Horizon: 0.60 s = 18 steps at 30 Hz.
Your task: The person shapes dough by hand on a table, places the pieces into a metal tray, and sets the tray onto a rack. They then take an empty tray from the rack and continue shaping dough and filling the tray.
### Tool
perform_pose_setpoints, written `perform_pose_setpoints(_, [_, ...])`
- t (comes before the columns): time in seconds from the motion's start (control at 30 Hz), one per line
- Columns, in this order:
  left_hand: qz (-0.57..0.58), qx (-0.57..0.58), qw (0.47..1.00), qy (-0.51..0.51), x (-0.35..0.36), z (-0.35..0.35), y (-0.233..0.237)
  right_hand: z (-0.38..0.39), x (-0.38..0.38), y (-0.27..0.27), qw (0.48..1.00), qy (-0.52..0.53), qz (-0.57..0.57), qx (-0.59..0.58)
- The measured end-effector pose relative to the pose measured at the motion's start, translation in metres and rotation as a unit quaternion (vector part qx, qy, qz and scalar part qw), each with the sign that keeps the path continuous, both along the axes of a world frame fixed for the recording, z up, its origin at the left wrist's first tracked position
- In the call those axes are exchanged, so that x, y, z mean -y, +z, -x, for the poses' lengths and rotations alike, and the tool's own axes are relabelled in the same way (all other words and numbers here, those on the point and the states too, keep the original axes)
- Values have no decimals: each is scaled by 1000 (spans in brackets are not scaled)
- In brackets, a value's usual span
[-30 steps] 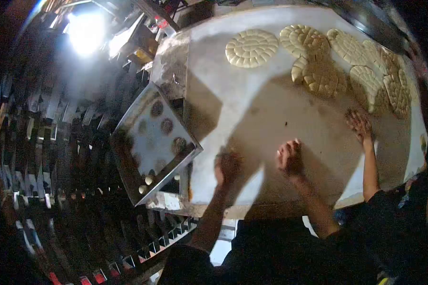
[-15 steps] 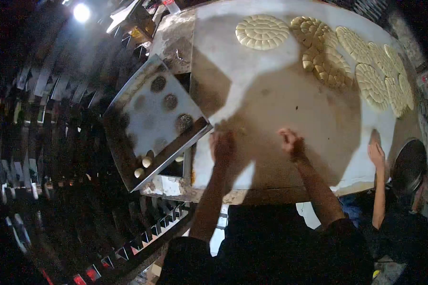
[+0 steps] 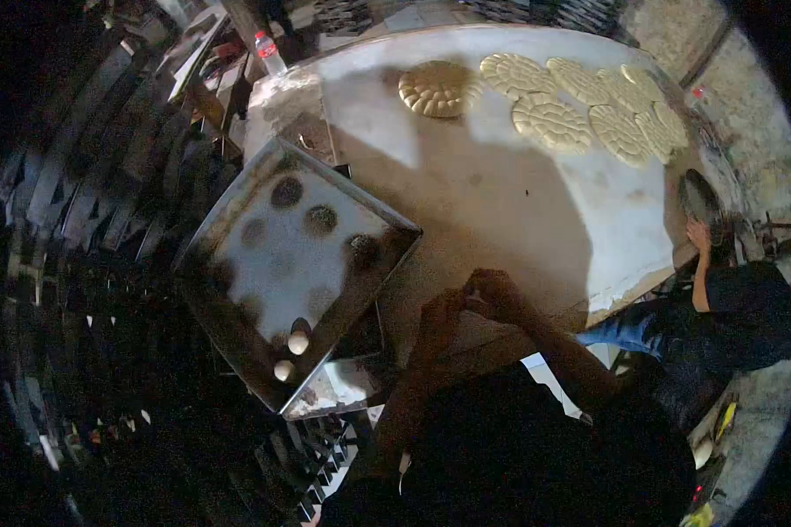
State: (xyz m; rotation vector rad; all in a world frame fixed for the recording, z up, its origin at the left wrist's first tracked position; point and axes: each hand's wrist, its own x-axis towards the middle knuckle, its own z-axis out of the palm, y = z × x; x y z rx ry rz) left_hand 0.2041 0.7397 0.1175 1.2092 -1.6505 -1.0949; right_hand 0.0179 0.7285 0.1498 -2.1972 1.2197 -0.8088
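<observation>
Close together over the near edge of the table, in deep shadow, are my left hand [image 3: 444, 309] and my right hand [image 3: 496, 294]. Their fingers are curled in and meet; whatever lies between them, if anything, is too dark to make out. To the left of my hands a large metal tray [image 3: 373, 200] with dark round stains sits tilted across the table corner. Two pale dough balls, one [image 3: 298, 342] above the other [image 3: 284, 370], rest in its near corner. Several flat round scored dough pieces lie at the far side, including a shaded one [image 3: 439, 90].
The white-topped table [image 3: 624, 224] has a worn near edge. A red-capped bottle [image 3: 269, 54] stands at its far left corner. On the right, another person's hand [image 3: 698, 234] touches a dark round pan [image 3: 697, 195]. Stacked dark slats fill the left side.
My hands have come together and closer to my body from apart over the table. The view has shifted, and the other person's hand has moved to the dark pan.
</observation>
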Motion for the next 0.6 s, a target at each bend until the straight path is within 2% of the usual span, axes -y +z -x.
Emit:
perform_pose_setpoints(0.03, [7,3,1000,-15,0,0,4,4,-9,10,1000,-20,11,-5])
perform_pose_setpoints(0.13, [24,8,999,-43,4,8,11,18,-40,30,972,-211,-81,59])
perform_pose_setpoints(0.17, [33,14,998,-51,6,10,13,35,-41,17,956,-249,-79,134])
perform_pose_setpoints(0.23, [47,27,996,-71,14,19,16,78,-38,-24,902,-318,-74,284])
perform_pose_setpoints(0.3, [62,65,991,-95,21,28,14,119,-29,-7,826,-426,-209,306])
perform_pose_setpoints(0.4, [68,150,977,-137,13,32,-4,171,3,-24,787,-453,-203,367])
perform_pose_setpoints(0.5, [57,258,949,-170,-12,7,-28,232,43,-36,783,-467,-199,359])
perform_pose_setpoints(0.53, [70,294,938,-170,-19,-3,-24,266,61,-51,771,-498,-204,341])
perform_pose_setpoints(0.6, [111,326,928,-140,-22,-19,-14,337,95,-94,761,-500,-153,384])
